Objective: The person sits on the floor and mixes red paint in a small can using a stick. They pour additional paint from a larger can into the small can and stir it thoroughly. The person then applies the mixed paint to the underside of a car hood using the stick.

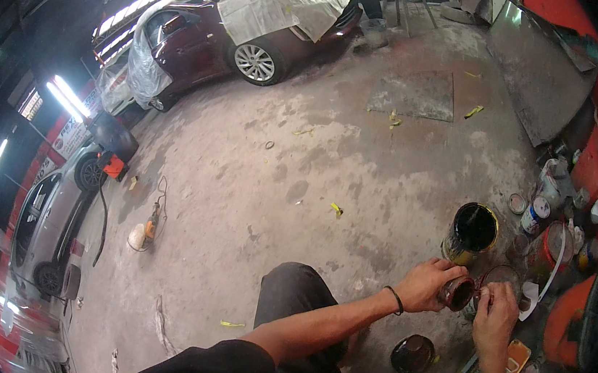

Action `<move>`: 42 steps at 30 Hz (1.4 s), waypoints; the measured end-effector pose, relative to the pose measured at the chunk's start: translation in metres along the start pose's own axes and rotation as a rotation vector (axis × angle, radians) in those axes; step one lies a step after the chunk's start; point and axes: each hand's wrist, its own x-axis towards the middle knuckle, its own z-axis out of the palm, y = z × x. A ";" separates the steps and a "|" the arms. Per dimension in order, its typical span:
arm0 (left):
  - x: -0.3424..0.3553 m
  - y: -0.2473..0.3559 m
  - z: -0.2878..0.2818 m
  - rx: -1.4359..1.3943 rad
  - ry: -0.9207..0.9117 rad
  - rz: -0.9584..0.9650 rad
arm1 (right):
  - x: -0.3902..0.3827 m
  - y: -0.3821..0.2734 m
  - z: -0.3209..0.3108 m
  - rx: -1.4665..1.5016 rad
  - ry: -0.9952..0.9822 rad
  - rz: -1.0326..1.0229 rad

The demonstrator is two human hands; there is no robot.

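My left hand (426, 284), with a black band on its wrist, is closed around a small reddish-brown cup (457, 295). The cup is tilted, its open mouth turned toward my right hand. Close beside the rim, the fingers of my right hand (495, 313) are pinched together; what they hold, if anything, is too small to make out. Just beyond both hands stands a large open can (457, 251) with a dark inside and yellowish smears. A round container (502, 275) sits partly hidden behind my right hand. Nearer to me, a dark round lid or pot (412, 355) is on the floor.
Several paint cans (533, 217) and a red bucket (549, 251) crowd the right side by an orange object (567, 327). A yellow-orange item (516, 361) lies near my right forearm. Far off are a maroon car (200, 49) partly covered in sheeting, a silver car (55, 215) and a corded power tool (151, 226).
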 end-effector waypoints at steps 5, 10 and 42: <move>0.001 0.003 -0.004 0.005 -0.006 -0.021 | -0.002 -0.009 -0.009 0.106 -0.181 0.079; 0.004 0.007 -0.007 0.011 0.009 -0.011 | 0.002 0.003 -0.002 -0.120 0.048 -0.032; -0.072 0.181 -0.514 -0.275 0.268 -0.558 | 0.284 -0.470 -0.232 0.341 -0.333 -0.305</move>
